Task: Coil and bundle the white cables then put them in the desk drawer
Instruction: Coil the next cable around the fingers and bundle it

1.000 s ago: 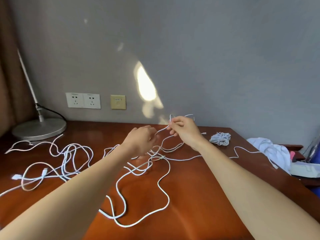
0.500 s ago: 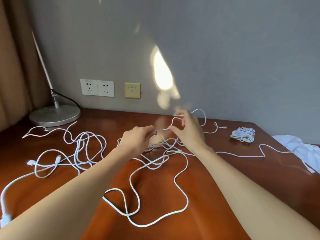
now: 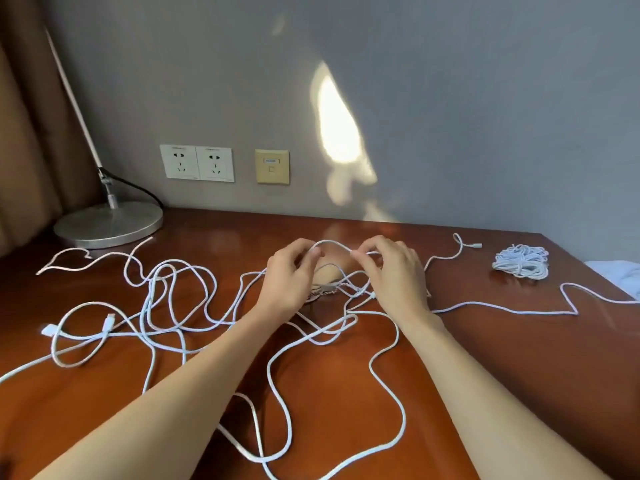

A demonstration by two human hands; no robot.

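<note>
At the far middle of a polished reddish-brown wooden desk (image 3: 519,368), we see a person's left hand (image 3: 289,284) and right hand (image 3: 396,275) held close together with their backs to the camera. Each pinches one end of a short arch of thin white cable (image 3: 331,242) between thumb and curled fingertips, and the arch bridges the gap between them just above the desk top. From under the hands, loose white cables (image 3: 166,306) sprawl in overlapping loops toward the left edge and down to the near edge between the two bare forearms. One flat white plug (image 3: 48,330) lies near the left edge, and another strand trails off over the right edge. We find a coiled bundle of white cable (image 3: 521,261) lying by itself near the far right corner, well apart from the hands. The round silver lamp base (image 3: 107,223) sits in the far left corner beside a brown curtain (image 3: 20,140). On the grey wall (image 3: 485,98) behind are a pair of white wall sockets (image 3: 197,163), a beige data port (image 3: 272,167) and a bright patch of sunlight (image 3: 337,129). A white cloth (image 3: 620,275) shows beyond the right edge.
</note>
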